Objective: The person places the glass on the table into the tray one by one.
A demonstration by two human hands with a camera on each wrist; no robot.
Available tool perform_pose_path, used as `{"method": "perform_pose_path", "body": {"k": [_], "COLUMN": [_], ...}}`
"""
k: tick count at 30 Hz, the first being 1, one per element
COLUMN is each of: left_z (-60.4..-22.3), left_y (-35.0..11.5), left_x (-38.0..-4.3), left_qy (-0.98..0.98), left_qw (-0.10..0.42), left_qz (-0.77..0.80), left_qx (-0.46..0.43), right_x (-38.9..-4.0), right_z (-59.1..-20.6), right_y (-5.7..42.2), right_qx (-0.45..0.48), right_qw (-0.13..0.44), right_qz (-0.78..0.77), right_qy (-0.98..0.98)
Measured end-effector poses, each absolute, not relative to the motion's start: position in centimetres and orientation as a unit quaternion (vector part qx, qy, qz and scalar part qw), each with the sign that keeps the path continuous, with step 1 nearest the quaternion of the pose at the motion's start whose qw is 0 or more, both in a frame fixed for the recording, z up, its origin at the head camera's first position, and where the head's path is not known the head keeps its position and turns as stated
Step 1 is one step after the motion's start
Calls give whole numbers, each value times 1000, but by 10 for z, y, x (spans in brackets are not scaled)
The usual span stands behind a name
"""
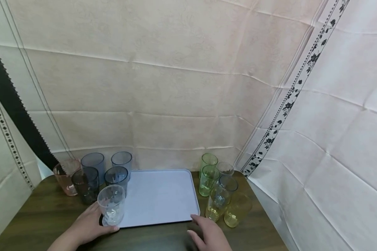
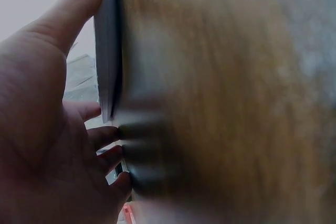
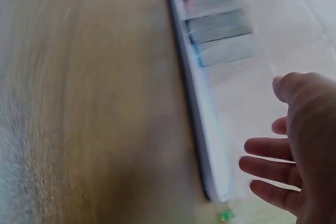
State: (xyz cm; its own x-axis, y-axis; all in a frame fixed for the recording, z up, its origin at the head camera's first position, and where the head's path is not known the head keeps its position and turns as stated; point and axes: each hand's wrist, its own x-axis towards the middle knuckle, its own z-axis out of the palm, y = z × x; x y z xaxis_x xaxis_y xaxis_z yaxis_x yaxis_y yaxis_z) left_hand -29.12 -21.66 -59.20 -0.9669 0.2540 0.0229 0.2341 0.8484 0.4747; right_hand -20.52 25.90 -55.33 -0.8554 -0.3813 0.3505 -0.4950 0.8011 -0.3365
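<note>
Here, hands apart, the left hand [image 1: 89,223], fingers relaxed, touches the smooth, round-cornered tray [image 1: 163,195] between them, beside a clear tumbler [image 1: 112,207]; the right hand [image 1: 209,233], loosely spread, neighbours translucent yellow tumblers [image 1: 214,210].

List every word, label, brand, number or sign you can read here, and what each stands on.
No readable text: none on the tray, the clear glass or the table.
The right-hand strip on the hanging cloth shows flowers, not letters.
Any small marks in the wrist views are too blurred to read.
</note>
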Motion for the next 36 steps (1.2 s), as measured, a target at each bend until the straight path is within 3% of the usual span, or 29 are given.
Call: {"method": "perform_pose_path", "body": {"k": [8,10,14,18,26,31,36], "left_z": [-592,-591,-589,-590,-590,-587,-587], "left_y": [-215,-214,-213,-214,-215,-213,-213], "left_x": [-290,-289,-288,-288,-288,-289,-290], "left_qy": [961,960,960,960,961,960,959], "left_qw": [17,21,33,33,32,39,39], "left_qz": [246,249,253,251,248,252,255], "left_qx": [126,124,118,116,115,116,114], "right_x": [-191,-190,-187,-191,-216,-227,-231], "right_z": [-544,-537,-521,-513,-521,-529,-530], "right_y": [308,326,358,379,402,401,394], "right_qx": [277,254,149,40,-36,-59,-62], "right_qw": [413,453,481,421,194,149,141], "right_qz": [283,291,290,307,440,480,485], "right_qy": [-820,-803,-814,-853,-876,-863,-861]}}
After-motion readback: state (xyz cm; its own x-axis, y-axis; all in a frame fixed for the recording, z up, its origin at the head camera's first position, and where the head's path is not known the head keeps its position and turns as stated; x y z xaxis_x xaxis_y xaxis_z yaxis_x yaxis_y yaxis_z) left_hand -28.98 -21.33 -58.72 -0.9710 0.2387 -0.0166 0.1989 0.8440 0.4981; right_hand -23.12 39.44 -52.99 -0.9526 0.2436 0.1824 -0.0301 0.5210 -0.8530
